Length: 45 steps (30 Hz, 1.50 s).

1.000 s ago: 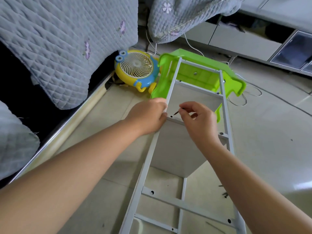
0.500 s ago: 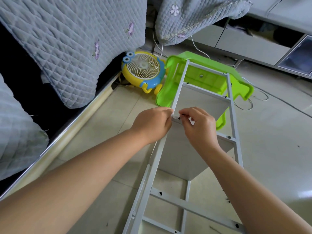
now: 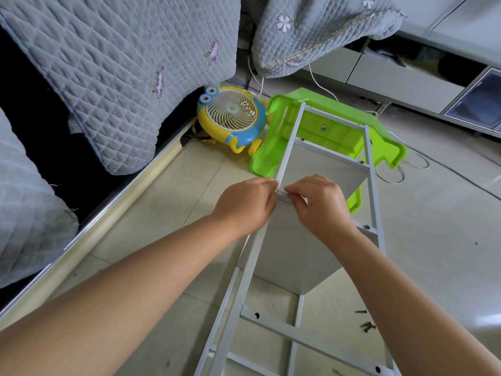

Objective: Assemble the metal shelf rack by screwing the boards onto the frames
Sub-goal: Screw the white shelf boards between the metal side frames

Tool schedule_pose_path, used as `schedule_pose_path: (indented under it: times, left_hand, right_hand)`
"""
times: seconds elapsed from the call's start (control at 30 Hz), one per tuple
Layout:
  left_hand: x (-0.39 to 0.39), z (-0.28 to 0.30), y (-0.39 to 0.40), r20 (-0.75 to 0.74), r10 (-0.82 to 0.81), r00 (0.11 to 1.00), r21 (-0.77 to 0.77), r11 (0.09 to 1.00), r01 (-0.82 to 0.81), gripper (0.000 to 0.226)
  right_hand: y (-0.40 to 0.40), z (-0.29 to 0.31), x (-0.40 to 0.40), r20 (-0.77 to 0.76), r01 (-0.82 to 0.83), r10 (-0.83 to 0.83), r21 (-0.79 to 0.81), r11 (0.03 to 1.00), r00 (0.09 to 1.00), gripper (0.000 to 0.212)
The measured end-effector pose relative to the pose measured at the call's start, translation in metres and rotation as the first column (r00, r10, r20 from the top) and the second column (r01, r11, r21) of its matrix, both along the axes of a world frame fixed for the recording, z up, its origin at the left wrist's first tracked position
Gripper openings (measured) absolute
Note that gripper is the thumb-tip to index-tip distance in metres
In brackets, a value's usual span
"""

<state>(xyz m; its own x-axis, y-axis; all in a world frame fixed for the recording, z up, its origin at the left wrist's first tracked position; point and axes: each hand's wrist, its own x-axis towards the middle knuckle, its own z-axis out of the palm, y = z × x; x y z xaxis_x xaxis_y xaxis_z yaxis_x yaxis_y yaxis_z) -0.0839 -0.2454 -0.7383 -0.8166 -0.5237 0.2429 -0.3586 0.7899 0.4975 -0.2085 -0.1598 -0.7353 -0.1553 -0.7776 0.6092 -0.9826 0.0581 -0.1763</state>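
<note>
Left hand: my left hand (image 3: 245, 203) reaches in from the lower left with the forearm stretched long across the view; its fingers are curled against the left rail of the frame (image 3: 282, 169), and I see them gripping that rail right at the corner where a crossbar meets it.
Right hand: my right hand (image 3: 318, 204) comes in from the lower right, wrist bent down, its fingertips (image 3: 290, 190) pinched together on the crossbar just beside the left hand; whatever small part sits between them is hidden, so I cannot tell what they pinch.
Frame: the white metal frame lies flat, running away from me, its far end resting on the green stool (image 3: 320, 131).
Board: a grey board (image 3: 292, 245) hangs below the frame under both hands, its top edge at the crossbar.
Screws: a few dark screws (image 3: 367, 325) lie loose on the tile floor (image 3: 433, 240) to the right of the frame.
Surroundings: a yellow and blue fan (image 3: 230, 118) stands left of the stool, under a grey quilt (image 3: 122, 71).
</note>
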Motion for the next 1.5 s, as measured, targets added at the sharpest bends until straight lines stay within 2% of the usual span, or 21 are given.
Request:
schedule_pose_path:
  times: [0.2, 0.33, 0.4, 0.47, 0.5, 0.57, 0.63, 0.7, 0.77, 0.8, 0.87, 0.93, 1.0, 1.03, 1.1, 1.2, 1.3, 1.4, 1.43, 1.5]
  left_hand:
    - [0.003, -0.002, 0.005, -0.026, 0.020, 0.999, 0.051, 0.999, -0.018, 0.057]
    - [0.004, -0.001, 0.005, -0.027, 0.010, 1.000, 0.048, 0.999, -0.009, 0.054]
    - [0.004, 0.000, 0.004, -0.018, -0.007, 1.000, 0.032, 0.999, 0.007, 0.047]
    - [0.005, -0.001, 0.001, -0.020, -0.020, 1.000, -0.006, 1.000, 0.020, 0.035]
    - [0.006, 0.001, 0.001, -0.045, -0.025, 0.999, -0.047, 0.999, 0.023, 0.038]
    - [0.007, 0.004, 0.001, -0.087, -0.049, 0.995, -0.124, 0.992, 0.038, 0.046]
    - [0.004, 0.007, 0.003, -0.113, -0.098, 0.989, -0.238, 0.969, 0.069, 0.042]
    - [-0.005, 0.011, 0.013, -0.062, -0.159, 0.985, -0.358, 0.925, 0.127, 0.044]
    - [-0.020, 0.012, 0.029, 0.000, -0.236, 0.972, -0.453, 0.866, 0.211, 0.047]
    - [-0.028, 0.014, 0.041, 0.086, -0.273, 0.958, -0.430, 0.857, 0.283, 0.050]
    - [-0.041, 0.015, 0.066, 0.307, -0.262, 0.915, -0.334, 0.871, 0.361, 0.058]
    - [-0.052, 0.009, 0.081, 0.453, -0.212, 0.866, -0.283, 0.887, 0.365, 0.061]
    - [-0.058, 0.006, 0.090, 0.447, -0.158, 0.880, -0.309, 0.896, 0.318, 0.060]
    - [-0.060, 0.004, 0.092, 0.436, -0.135, 0.890, -0.332, 0.895, 0.298, 0.060]
    - [-0.060, 0.003, 0.095, 0.451, -0.108, 0.886, -0.358, 0.888, 0.290, 0.059]
    - [-0.057, 0.001, 0.096, 0.472, -0.100, 0.876, -0.367, 0.881, 0.298, 0.058]
    - [-0.056, -0.001, 0.096, 0.479, -0.074, 0.875, -0.391, 0.874, 0.287, 0.059]
    - [-0.056, -0.006, 0.100, 0.459, -0.045, 0.888, -0.425, 0.866, 0.264, 0.060]
    - [-0.056, -0.006, 0.100, 0.451, -0.044, 0.892, -0.426, 0.867, 0.258, 0.060]
    - [-0.056, -0.006, 0.100, 0.430, -0.061, 0.901, -0.418, 0.871, 0.258, 0.060]
  right_hand:
    - [0.003, -0.002, 0.007, 0.043, 0.007, -0.006, -0.025, 1.000, 0.999, 0.011]
    - [0.005, -0.003, 0.010, 0.066, 0.004, -0.005, 0.011, 1.000, 0.998, 0.011]
    - [0.013, -0.002, 0.009, 0.152, -0.004, -0.002, 0.039, 0.999, 0.988, 0.018]
    - [0.026, 0.003, 0.005, 0.304, 0.018, -0.037, 0.066, 0.998, 0.952, 0.030]
    - [0.035, 0.005, 0.002, 0.343, 0.042, -0.060, 0.061, 0.997, 0.937, 0.033]
    - [0.056, 0.010, -0.008, 0.332, 0.134, -0.127, 0.000, 0.991, 0.935, 0.031]
    - [0.084, 0.009, -0.024, 0.320, 0.280, -0.241, -0.081, 0.957, 0.916, 0.024]
    - [0.118, 0.000, -0.043, 0.380, 0.460, -0.394, -0.101, 0.882, 0.837, 0.022]
    - [0.154, -0.022, -0.059, 0.504, 0.611, -0.523, -0.014, 0.791, 0.688, 0.020]
    - [0.172, -0.037, -0.066, 0.535, 0.657, -0.586, 0.074, 0.750, 0.609, 0.020]
    - [0.208, -0.076, -0.070, 0.463, 0.674, -0.730, 0.319, 0.666, 0.503, 0.021]
    - [0.237, -0.115, -0.061, 0.306, 0.570, -0.814, 0.593, 0.569, 0.494, 0.025]
    - [0.257, -0.149, -0.043, 0.154, 0.379, -0.811, 0.824, 0.421, 0.565, 0.031]
    - [0.264, -0.162, -0.033, 0.093, 0.309, -0.800, 0.891, 0.332, 0.593, 0.034]
    - [0.275, -0.184, -0.013, 0.012, 0.267, -0.817, 0.943, 0.202, 0.577, 0.034]
    - [0.287, -0.202, 0.005, -0.078, 0.343, -0.875, 0.933, 0.104, 0.478, 0.031]
    - [0.291, -0.212, 0.008, -0.131, 0.397, -0.859, 0.913, 0.089, 0.494, 0.029]
    - [0.293, -0.213, 0.003, -0.093, 0.397, -0.870, 0.910, 0.124, 0.485, 0.028]
    - [0.291, -0.212, 0.000, -0.033, 0.409, -0.896, 0.897, 0.169, 0.442, 0.026]
    - [0.281, -0.203, -0.009, 0.169, 0.440, -0.943, 0.852, 0.286, 0.285, 0.024]
